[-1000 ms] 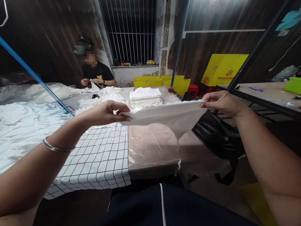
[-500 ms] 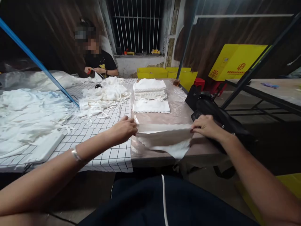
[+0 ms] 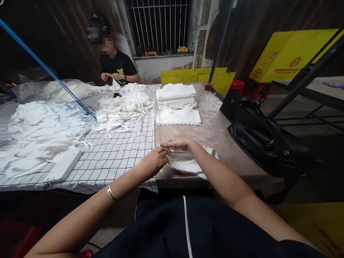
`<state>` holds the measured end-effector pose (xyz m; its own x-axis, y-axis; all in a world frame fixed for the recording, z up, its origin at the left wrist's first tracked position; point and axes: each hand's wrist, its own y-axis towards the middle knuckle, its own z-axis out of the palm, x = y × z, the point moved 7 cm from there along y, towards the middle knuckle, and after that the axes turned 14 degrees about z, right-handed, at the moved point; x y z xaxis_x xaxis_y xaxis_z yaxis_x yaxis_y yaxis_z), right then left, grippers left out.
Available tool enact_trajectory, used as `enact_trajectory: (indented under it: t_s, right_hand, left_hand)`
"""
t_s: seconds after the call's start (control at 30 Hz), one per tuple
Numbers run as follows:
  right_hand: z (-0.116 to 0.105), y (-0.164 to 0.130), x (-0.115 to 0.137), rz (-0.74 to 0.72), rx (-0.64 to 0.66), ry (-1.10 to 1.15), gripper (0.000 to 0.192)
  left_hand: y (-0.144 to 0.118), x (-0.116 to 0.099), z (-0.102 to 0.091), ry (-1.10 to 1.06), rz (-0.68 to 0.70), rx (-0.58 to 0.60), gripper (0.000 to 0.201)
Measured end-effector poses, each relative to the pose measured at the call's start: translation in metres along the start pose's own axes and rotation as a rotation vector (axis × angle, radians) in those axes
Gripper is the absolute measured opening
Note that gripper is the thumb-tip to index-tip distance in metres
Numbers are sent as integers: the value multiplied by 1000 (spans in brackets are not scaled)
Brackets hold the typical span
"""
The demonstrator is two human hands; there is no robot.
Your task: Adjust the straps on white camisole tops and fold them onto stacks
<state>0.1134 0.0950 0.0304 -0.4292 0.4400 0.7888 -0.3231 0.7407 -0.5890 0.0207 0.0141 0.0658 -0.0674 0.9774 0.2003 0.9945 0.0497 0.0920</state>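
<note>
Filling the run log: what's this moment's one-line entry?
left hand: on white cloth | right hand: on cloth edge | cloth: on table

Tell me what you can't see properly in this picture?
- Head view: the cloth is partly hidden under the right hand and forearm.
- Left hand: its fingertips meet the right hand, so the grip can't be made out.
- The red thing in the co-worker's hands is too small to tell.
- The bag fades into shadow; its lower part is lost.

folded cloth [image 3: 188, 163] at table's [image 3: 231, 150] near edge, stacked cloths [image 3: 176, 96] behind it, bag [image 3: 266, 139] right, loose pile [image 3: 123, 105] left
</note>
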Motion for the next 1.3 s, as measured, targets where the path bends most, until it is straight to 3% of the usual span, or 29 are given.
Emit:
enact_trajectory:
  t_s: [0.07, 0.2, 0.3, 0.43, 0.5, 0.57, 0.67, 0.83, 0.9, 0.97, 1.03, 1.13, 1.2, 1.3]
  right_hand:
    - [-2, 1, 0, -55, -30, 96, 46]
    - [-36, -32, -7, -261, -297, 351, 39]
    - [-39, -61, -10, -421, -291, 394, 38]
    - [5, -65, -17, -369, -141, -96, 26]
    - [19, -60, -21, -299, -215, -408, 17]
    - [20, -62, -20, -280, -336, -608, 12]
    - [-1, -80, -21, -225, -450, -807, 24]
    - [-81, -124, -43, 45, -568, -1008, 31]
    - [-101, -138, -40, 28, -594, -971, 27]
    - [-102, -147, -21, -122, -608, -828, 22]
    - [-85, -151, 10, -365, -581, -603, 28]
    - [-40, -138, 48, -606, -366, -344, 44]
    - [-13, -118, 55, -583, -170, -305, 46]
    - [-1, -92, 30, -365, 46, -375, 36]
  left_hand:
    - [-2, 1, 2, -23, -5, -24, 19]
    - [-5, 6, 3, -80, -64, -60, 24]
    - [-3, 11, -3, -122, -77, -88, 26]
    - [4, 16, -20, -132, -62, -127, 24]
    - [7, 17, -32, -97, -49, -131, 23]
    - [8, 17, -43, -54, -27, -115, 26]
    - [4, 22, -62, -14, -9, -94, 28]
    - [-13, 52, -91, -112, -29, -181, 22]
    - [-17, 66, -102, -172, -41, -228, 23]
    - [-14, 73, -111, -218, -40, -250, 25]
    - [-6, 70, -119, -243, -11, -242, 25]
    - [7, 58, -132, -235, 44, -207, 23]
    - [9, 54, -143, -213, 27, -193, 24]
    - [-4, 61, -158, -244, -95, -169, 27]
